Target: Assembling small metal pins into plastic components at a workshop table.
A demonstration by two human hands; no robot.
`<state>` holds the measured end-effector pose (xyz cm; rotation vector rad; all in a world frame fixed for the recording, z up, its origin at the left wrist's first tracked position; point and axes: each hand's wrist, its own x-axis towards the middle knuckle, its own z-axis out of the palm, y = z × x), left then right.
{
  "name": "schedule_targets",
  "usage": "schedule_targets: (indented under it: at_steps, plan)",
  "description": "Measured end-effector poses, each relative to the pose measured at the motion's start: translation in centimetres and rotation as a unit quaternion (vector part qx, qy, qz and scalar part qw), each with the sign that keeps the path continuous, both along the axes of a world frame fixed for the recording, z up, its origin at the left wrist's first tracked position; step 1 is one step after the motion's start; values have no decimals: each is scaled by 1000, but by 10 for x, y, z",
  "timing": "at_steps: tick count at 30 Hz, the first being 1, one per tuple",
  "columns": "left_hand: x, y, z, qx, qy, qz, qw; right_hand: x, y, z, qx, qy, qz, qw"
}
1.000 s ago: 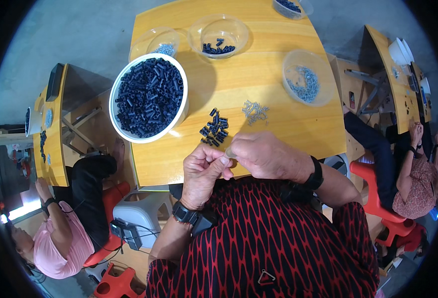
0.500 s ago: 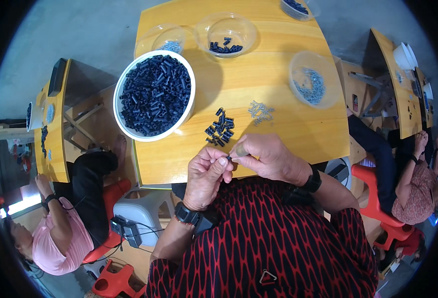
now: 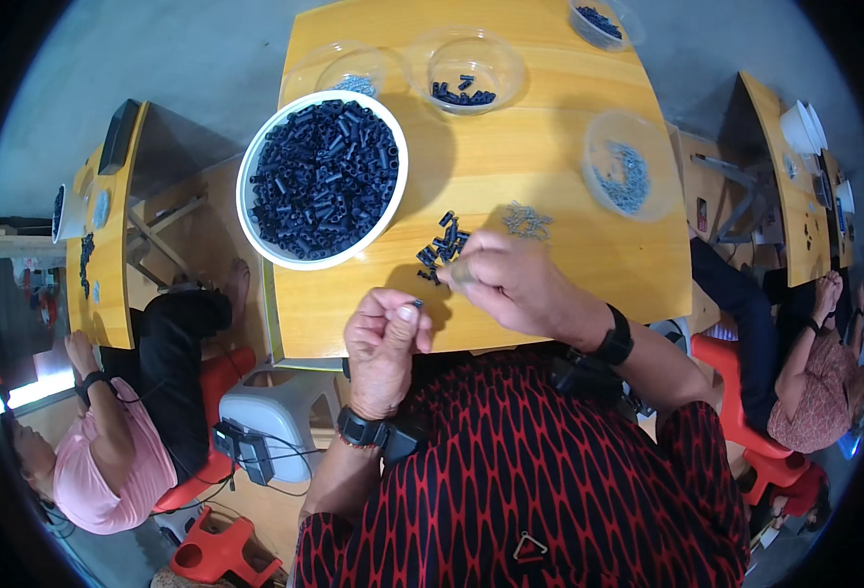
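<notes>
My left hand (image 3: 385,333) is closed at the table's near edge, pinching a small black tube-shaped piece (image 3: 416,304) between thumb and fingertips. My right hand (image 3: 510,284) reaches over the near side of a small pile of black tube pieces (image 3: 449,238), its thumb and fingers drawn together; a covering shows on one finger. Whatever lies between those fingertips is too small and blurred to make out. Just beyond the right hand lies a little heap of thin silvery metal pieces (image 3: 527,221), partly beside the knuckles.
A white bucket (image 3: 402,181) full of black tubes stands at the left. Clear bowls hold black tubes (image 3: 463,93) and silvery pieces (image 3: 626,176); others stand at the far edge. Co-workers sit left and right at other tables. A grey stool (image 3: 285,392) stands left of me.
My hands have come apart. The right one has moved away from the left, up to the black pile; the left keeps its pinch on the small black piece.
</notes>
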<state>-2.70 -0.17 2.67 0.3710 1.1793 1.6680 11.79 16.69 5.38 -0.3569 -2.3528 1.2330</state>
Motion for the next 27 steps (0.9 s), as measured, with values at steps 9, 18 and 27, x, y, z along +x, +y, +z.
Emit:
schedule_targets:
  at_steps: [9, 18, 27]
  plan:
    - [-10, -10, -9, 43, -30, 68, 996, -39, -12, -1, 183, -146, 36, 972]
    - [-12, -10, -9, 37, -48, 71, 996, -44, -13, -10, 189, -136, 17, 972]
    - [-8, -4, 0, 25, -63, 44, 997, -23, -22, 4, -186, -11, -45, 981]
